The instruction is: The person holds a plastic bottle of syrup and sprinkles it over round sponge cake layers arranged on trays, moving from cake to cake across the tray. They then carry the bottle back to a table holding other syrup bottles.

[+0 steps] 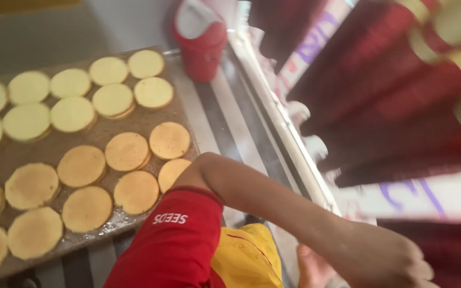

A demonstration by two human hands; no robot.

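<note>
— What are the hands on?

— The right hand (388, 261) sits at the bottom edge, seen from the back, its arm crossing from a red sleeve (180, 234). It is blurred, and I cannot tell whether its fingers are curled on anything. Just beside it, lower and to its left, a second hand (313, 266) shows as a pale palm; probably the person's left, and whether it grips something is hidden too.

— And nearest to them?

— A yellow cloth (246, 256) lies just left of that palm, under the forearm. Beyond the elbow, well apart from both hands, a flat tray (145, 120) carries round flat cakes (126, 151): browner ones nearer the sleeve, paler yellow ones farther off.

— What else?

— The tray rests on a striped metal counter (225, 117). At the far end stands a red bin with a swing lid (201, 40). Right of the hands, dark red fabric with gold bands (401, 90) fills the view, blurred.
</note>
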